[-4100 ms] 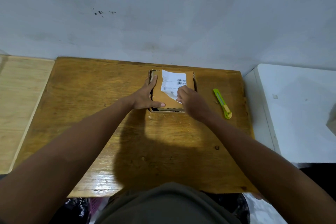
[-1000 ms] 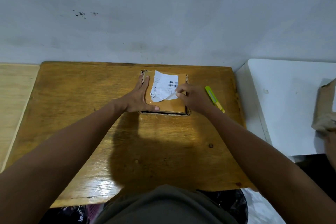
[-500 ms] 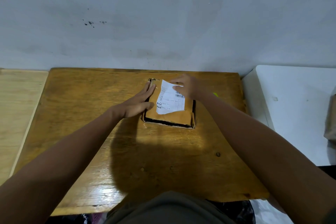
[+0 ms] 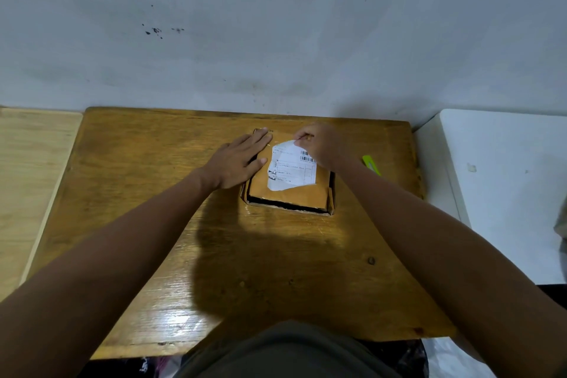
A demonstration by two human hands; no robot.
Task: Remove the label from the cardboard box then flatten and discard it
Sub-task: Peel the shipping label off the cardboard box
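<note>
1. Counting: 1 box (image 4: 288, 190), 1 label (image 4: 290, 169), 1 knife (image 4: 371, 164), 2 hands, 3 surfaces.
2. The box is sitting flat on the brown table (image 4: 153, 209), toward the far edge near the wall (image 4: 276, 24). It is a tan cardboard box, low and roughly square, with dark gaps showing along its near and right edges.
3. The label is lying on the box top: white paper, torn ragged edges, barcodes at upper right, fine print too small to read.
4. The left hand (image 4: 237, 163) is lying flat with straight fingers, pressing on the left side of the box.
5. The right hand (image 4: 320, 144) is pinching the label's far corner between fingertips.
6. The green knife is lying on the table just right of the right wrist, partly hidden.
7. A pale wood surface (image 4: 27, 178) is sitting left of the table, a white surface (image 4: 506, 187) right.
</note>
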